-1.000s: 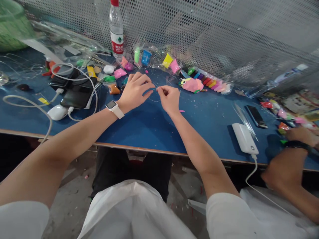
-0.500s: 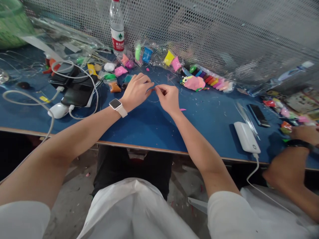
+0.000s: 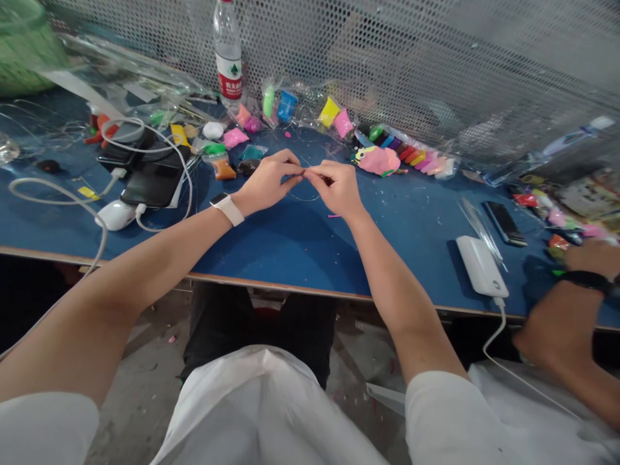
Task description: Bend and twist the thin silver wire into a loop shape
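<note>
Over the blue table (image 3: 290, 245) my left hand (image 3: 268, 181), with a white watch on its wrist, and my right hand (image 3: 336, 184) meet fingertip to fingertip. Both pinch a thin clear thread or wire (image 3: 304, 196) that loops down onto the table between them; what exactly sits in the pinch is too small to name. A tiny pink scrap (image 3: 333, 215) lies just below my right hand. A pink clay figure (image 3: 375, 160) rests behind my right hand.
Small bags of coloured clay (image 3: 329, 113) and a water bottle (image 3: 227, 55) line the mesh wall at the back. Phones (image 3: 150, 184), cables and a white mouse-like device (image 3: 113, 215) lie left. A white power bank (image 3: 480, 266) and phone (image 3: 504, 223) lie right, near another person's arm (image 3: 566, 316).
My hands have drawn closer until their fingertips touch, and my left hand has turned from spread to pinched. The view has shifted slightly.
</note>
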Motion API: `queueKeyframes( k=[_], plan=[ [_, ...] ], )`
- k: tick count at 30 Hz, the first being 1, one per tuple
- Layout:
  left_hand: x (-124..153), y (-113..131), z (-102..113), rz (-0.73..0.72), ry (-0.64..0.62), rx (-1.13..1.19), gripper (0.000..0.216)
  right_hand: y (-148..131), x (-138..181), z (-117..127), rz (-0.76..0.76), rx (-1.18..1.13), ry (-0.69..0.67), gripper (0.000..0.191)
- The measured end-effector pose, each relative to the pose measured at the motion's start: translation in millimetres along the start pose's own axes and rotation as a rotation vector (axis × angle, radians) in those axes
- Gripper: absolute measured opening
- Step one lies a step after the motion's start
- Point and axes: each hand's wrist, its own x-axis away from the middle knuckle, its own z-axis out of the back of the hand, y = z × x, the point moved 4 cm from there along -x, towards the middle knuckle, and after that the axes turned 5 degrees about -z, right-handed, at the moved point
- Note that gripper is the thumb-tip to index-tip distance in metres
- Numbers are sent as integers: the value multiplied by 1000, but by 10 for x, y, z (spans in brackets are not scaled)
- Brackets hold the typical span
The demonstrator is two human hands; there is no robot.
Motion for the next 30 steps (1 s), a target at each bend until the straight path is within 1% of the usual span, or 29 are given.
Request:
queueKeyframes(
  k=[5, 7, 9, 11, 13, 16, 18, 20, 22, 24, 26, 28, 30],
  plan=[
    [4, -53, -17, 133, 1, 157, 18, -7, -4, 4, -4, 50, 11, 70],
    [14, -69, -52, 188, 8, 296, 15, -17, -4, 10, 12, 53, 14, 69],
    [26, -83, -105, 246, 20, 485, 15, -23, -3, 18, 22, 49, 15, 69],
    [37, -101, -161, 301, 30, 658, 22, -23, -3, 26, 19, 48, 11, 70],
    [48, -128, -205, 355, 35, 784, 31, -23, -5, 34, 8, 53, 15, 71],
    [62, -164, -247, 429, 29, 922, 40, -38, -10, 35, -2, 61, 27, 73],
    [65, -159, -259, 446, 12, 979, 45, -59, -10, 23, -1, 58, 29, 72],
    [60, -125, -250, 416, 0, 975, 45, -85, -6, 0, 5, 52, 21, 70],
    [51, -77, -224, 361, -8, 890, 41, -105, 2, -30, 14, 55, 5, 68],
    [44, -31, -187, 305, -6, 738, 40, -110, 9, -59, 18, 62, -7, 67],
    [42, -1, -147, 264, 15, 556, 44, -96, 14, -79, 7, 60, -1, 67],
    [46, 12, -111, 240, 46, 388, 51, -69, 16, -87, -15, 50, 23, 67],
    [49, 12, -80, 218, 78, 262, 52, -44, 16, -85, -28, 46, 55, 66]
  ],
)
